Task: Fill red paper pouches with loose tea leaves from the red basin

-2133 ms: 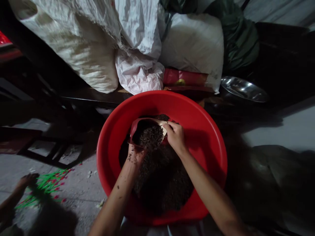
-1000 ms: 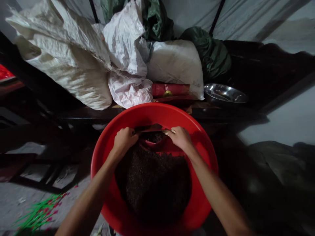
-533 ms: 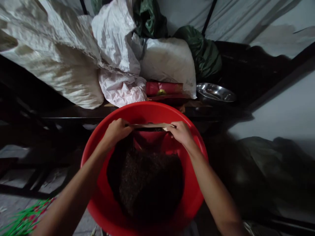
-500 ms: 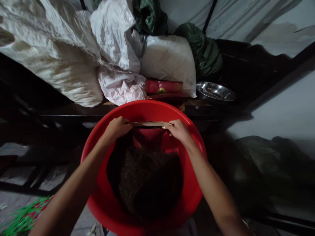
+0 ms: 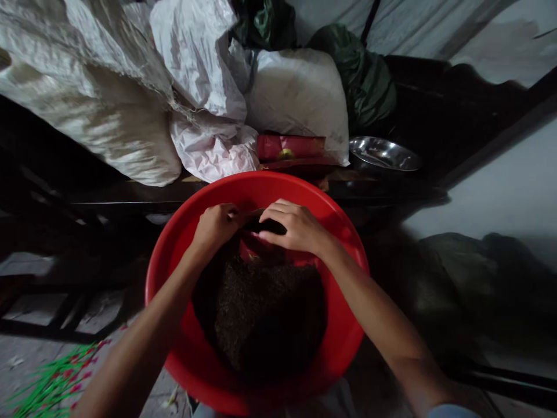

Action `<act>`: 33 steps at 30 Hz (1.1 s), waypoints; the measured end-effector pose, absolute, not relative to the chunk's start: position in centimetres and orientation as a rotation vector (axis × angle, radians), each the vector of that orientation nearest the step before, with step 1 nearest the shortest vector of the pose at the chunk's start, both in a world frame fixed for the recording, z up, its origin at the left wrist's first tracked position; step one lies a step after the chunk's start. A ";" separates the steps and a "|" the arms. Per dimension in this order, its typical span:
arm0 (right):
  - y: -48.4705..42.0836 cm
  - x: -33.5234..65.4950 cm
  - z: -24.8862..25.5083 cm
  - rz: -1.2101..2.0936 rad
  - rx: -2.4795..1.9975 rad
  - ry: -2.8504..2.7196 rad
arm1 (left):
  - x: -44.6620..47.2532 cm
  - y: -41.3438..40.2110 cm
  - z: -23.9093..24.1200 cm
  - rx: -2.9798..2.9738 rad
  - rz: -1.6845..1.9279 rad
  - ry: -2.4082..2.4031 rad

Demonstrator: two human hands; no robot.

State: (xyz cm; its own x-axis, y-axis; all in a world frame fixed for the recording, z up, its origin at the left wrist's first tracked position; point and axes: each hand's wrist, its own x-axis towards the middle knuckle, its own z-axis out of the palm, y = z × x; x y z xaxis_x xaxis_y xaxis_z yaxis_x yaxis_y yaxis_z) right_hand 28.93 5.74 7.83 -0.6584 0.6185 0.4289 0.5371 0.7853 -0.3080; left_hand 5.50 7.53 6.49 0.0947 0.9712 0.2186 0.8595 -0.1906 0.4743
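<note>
A large red plastic basin point(image 5: 174, 360) holds a heap of dark, loose, shredded material point(image 5: 261, 307), possibly dried leaves. At its far side stands a red packet point(image 5: 256, 248) with its mouth upward, its lower part hidden in or behind the heap. My left hand point(image 5: 216, 225) is closed on the left end of the packet's mouth. Across from it, my right hand point(image 5: 296, 225) curls around the right part of the mouth, thumb on the near edge and fingers on the far edge. Between them the mouth gapes, dark inside.
Behind the basin, a dark bench point(image 5: 130, 194) carries white woven sacks point(image 5: 300, 93), green bags point(image 5: 357, 81), another red packet point(image 5: 291, 148) and a shiny metal bowl point(image 5: 385, 154). Green strands with red tips point(image 5: 56, 377) lie on the floor at lower left.
My right hand has moved left and changed its hold, curling over the packet's mouth. The mouth, stretched flat and narrow before, is now wider and rounder. My left hand has shifted slightly right.
</note>
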 end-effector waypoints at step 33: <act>7.0 34.0 2.0 -0.484 -1.056 -2.449 | 4.4 7.4 2.4 3.095 0.467 1.257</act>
